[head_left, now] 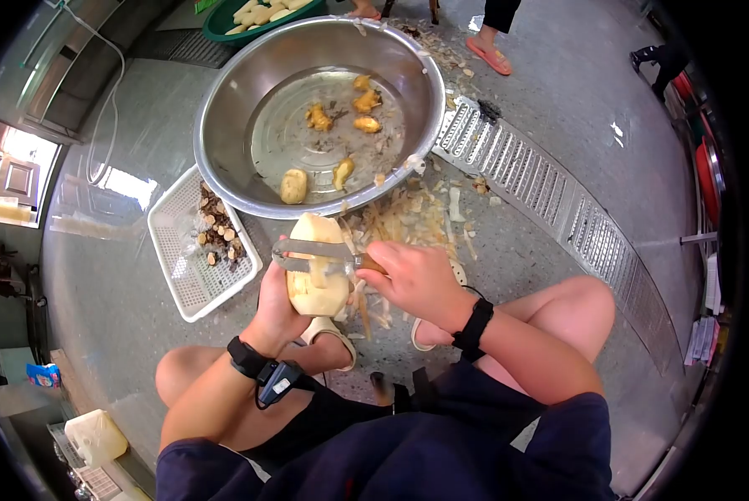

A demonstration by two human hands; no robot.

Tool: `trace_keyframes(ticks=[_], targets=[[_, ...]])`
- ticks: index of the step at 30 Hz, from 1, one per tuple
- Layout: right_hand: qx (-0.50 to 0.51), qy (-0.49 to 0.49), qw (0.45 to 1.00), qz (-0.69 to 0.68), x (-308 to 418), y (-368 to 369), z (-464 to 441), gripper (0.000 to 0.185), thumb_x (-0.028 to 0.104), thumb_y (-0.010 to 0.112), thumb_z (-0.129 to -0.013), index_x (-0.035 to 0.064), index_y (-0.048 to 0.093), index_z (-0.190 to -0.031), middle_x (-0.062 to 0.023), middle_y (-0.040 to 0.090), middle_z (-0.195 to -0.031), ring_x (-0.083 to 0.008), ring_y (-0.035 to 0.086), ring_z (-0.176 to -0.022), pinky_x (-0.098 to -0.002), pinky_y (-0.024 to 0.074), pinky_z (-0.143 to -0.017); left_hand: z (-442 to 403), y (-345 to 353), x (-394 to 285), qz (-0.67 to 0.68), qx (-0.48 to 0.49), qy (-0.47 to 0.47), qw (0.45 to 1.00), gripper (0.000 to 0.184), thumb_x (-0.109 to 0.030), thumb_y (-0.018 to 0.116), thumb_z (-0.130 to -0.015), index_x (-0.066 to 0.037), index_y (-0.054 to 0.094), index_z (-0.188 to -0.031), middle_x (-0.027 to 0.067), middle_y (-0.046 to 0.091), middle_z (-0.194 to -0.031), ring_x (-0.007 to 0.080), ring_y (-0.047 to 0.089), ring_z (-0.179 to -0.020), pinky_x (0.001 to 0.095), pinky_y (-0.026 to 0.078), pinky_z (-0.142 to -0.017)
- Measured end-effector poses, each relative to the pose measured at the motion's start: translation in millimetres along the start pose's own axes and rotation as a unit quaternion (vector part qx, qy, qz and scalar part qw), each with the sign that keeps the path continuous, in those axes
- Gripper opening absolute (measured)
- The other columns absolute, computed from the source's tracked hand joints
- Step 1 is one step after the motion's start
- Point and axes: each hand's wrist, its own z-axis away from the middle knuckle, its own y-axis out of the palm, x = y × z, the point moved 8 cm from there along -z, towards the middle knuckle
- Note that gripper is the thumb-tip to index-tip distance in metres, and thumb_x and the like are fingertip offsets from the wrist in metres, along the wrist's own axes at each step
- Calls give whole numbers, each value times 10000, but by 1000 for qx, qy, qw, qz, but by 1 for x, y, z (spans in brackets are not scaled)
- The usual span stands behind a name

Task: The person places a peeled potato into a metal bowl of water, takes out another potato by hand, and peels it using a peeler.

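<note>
A large pale, peeled root vegetable [319, 292] is held upright in my left hand [276, 305], whose fingers wrap round its left side and base. My right hand [416, 280] is closed on the wooden handle of a metal peeler [318, 249]. The peeler's blade lies across the vegetable's upper part. Just beyond my hands stands a big metal basin [216, 179] with shallow water, a few yellow ginger-like pieces [367, 101] and a round tan tuber [293, 186]. Peelings [408, 219] litter the floor below the basin's rim.
A white plastic basket [192, 311] with dark-skinned cut pieces sits left of the basin. Behind it is a green tub [216, 33] of peeled vegetables. A metal drain grate [558, 196] curves along the right. Other people's feet [490, 52] are at the top.
</note>
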Motion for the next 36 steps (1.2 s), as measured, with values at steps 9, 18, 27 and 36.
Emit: trace_keyframes(ticks=[9, 18, 27, 36], targets=[[-56, 222, 967, -115, -68, -46, 5, 294, 350, 579, -1034, 80, 583, -919, -141, 579, -597, -340, 627, -546, -439, 438, -483, 14, 20, -19, 1, 146, 6, 989, 755, -660, 276, -1045, -46, 495, -1425, 198, 665, -1189, 413, 695, -888, 528, 572, -784], [-39, -51, 998, -14, 23, -23, 13, 311, 411, 659, -963, 110, 591, -928, -68, 631, -740, -277, 648, -605, -393, 483, -502, 25, 33, -18, 17, 59, 19, 998, 729, -639, 257, -1057, -57, 487, -1431, 225, 668, -1212, 396, 707, -911, 527, 609, -734], [-44, -38, 998, 10, -21, -15, 8, 311, 395, 637, -985, 91, 593, -935, -102, 643, -709, -291, 661, -609, -392, 488, -499, 16, 20, -6, 19, 123, -45, 991, 720, -637, 263, -1055, -60, 480, -1427, 258, 648, -1118, 439, 682, -863, 515, 577, -710], [-81, 127, 976, -157, -41, -32, 16, 244, 301, 586, -1026, 58, 609, -1004, -133, 623, -642, -327, 627, -560, -422, 455, -515, 22, 11, -5, 10, 150, -44, 988, 749, -626, 258, -1055, -34, 424, -1481, 266, 630, -1226, 455, 685, -968, 556, 574, -832]])
